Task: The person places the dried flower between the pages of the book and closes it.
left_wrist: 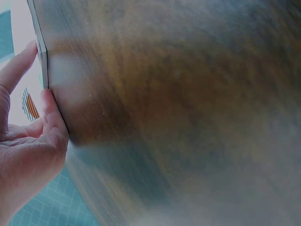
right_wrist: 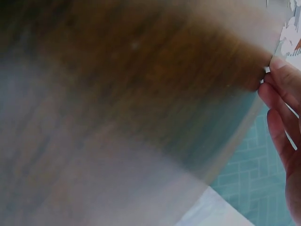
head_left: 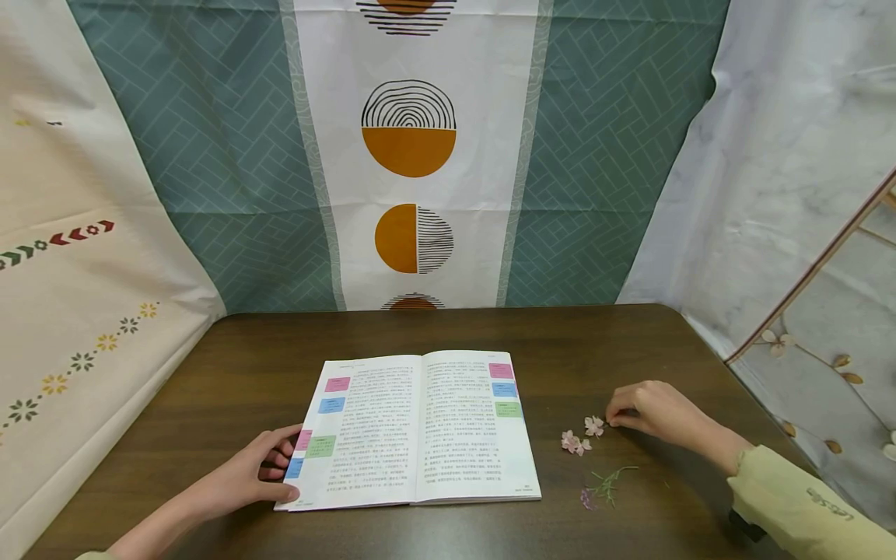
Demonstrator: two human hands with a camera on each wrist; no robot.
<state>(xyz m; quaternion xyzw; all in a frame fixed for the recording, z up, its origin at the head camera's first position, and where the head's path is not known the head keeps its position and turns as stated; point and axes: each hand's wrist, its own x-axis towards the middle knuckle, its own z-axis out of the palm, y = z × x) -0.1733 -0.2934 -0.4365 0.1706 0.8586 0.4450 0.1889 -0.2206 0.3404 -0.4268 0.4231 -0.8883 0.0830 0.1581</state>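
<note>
An open book [head_left: 455,435] lies on the table with printed pages and coloured tabs. My left hand [head_left: 245,476] rests at its lower left edge, thumb and index fingertip on the margin, the other fingers loosely bent beside it. In the left wrist view, that thumb [left_wrist: 21,66] touches the book's edge [left_wrist: 42,52]. Right of the book, my right hand [head_left: 658,412] pinches at a pale pink flower [head_left: 593,425]. Small white bits show at its fingertips in the right wrist view. A second pink flower [head_left: 575,443] lies beside it.
A thin green sprig [head_left: 606,488] with a small purple bloom [head_left: 589,499] lies nearer the front. The dark wooden table [head_left: 595,334] ends at patterned cloth hangings [head_left: 602,155] at the back and sides.
</note>
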